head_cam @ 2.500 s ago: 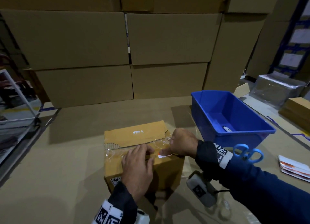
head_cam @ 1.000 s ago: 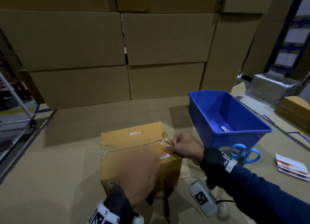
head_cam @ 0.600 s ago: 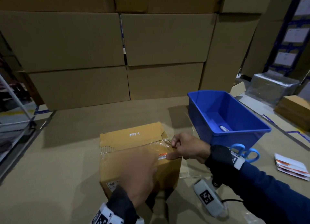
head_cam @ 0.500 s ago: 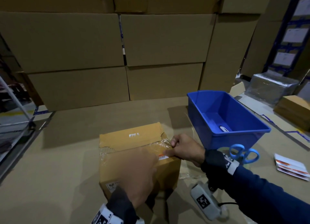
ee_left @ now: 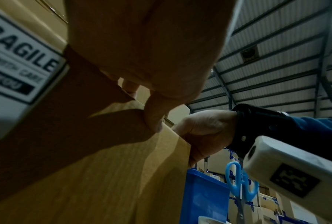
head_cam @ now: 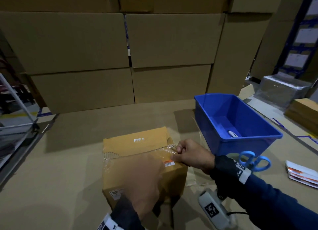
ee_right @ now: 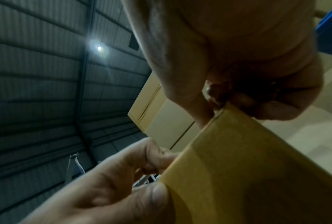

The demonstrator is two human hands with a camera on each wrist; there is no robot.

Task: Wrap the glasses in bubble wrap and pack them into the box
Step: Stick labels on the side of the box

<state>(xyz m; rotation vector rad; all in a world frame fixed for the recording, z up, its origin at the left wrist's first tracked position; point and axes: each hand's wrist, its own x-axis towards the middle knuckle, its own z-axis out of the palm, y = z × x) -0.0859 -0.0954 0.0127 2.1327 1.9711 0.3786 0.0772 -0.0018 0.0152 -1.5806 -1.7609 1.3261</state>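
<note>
Left hand point(head_cam: 146, 183): blurred, lies flat on box point(head_cam: 134, 149) top; fingers indistinct.
Right hand point(head_cam: 191, 154): curled, pinching clear tape point(head_cam: 169, 149) at box's edge.

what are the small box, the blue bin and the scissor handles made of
Small box: corrugated cardboard, matte tan; fluting shows at a torn edge, with glossy clear tape across the top. Blue bin: apparently moulded plastic, smooth with slight sheen. Scissor handles: likely light blue plastic.

The box point(head_cam: 137, 162) is matt brown cardboard, its top seam under glossy, crinkled clear tape point(head_cam: 165, 152). The bin point(head_cam: 240, 143) is smooth blue plastic; the scissors point(head_cam: 254, 162) have light-blue plastic handles.
</note>
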